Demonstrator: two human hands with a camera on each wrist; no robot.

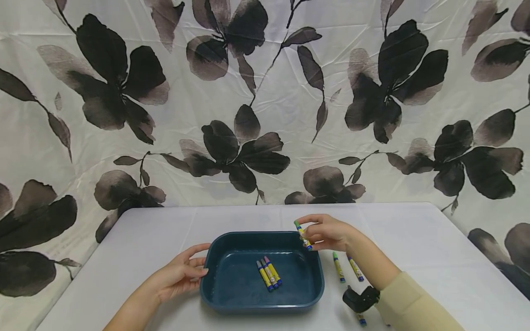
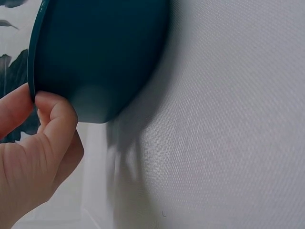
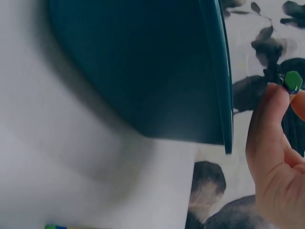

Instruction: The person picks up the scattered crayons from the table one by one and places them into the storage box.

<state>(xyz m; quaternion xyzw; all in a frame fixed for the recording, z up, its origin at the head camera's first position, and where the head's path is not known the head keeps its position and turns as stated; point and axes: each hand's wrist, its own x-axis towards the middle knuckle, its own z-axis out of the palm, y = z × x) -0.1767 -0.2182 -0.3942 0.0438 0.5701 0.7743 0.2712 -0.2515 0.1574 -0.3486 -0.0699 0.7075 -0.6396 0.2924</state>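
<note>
One dark blue tray [image 1: 232, 282] stands on a white counter [image 1: 414, 234], with two hands at work on it. The left hand [image 1: 178, 274] grips the tray's left side, thumb and fingers pinching the rim from either side. The right hand [image 1: 330, 234] pinches a single crayon [image 1: 301, 231] between thumb and fingers, up above the far right corner of the tray — the green tip points far and left, the blue end near and right. The crayon is apart from the rim in the right wrist view.

Inside the tray lie three crayons [image 1: 270, 273], side by side and slanting, a little right of the middle; they have yellow wrappers, and their blue ends point near and right.

To the right of the tray, at least three more lie on the counter: one green-tipped crayon [image 1: 338, 267] just beside the tray, a second crayon [image 1: 356, 270] partly behind the right forearm, and a third crayon [image 1: 362, 319] nearer, partly hidden by the black strap [image 1: 359, 299] on the right wrist. A small bit shows by the pale yellow sleeve [image 1: 414, 303] — too little to tell what it is. One cloth [image 1: 285, 105] with dark flowers hangs at the far side.
</note>
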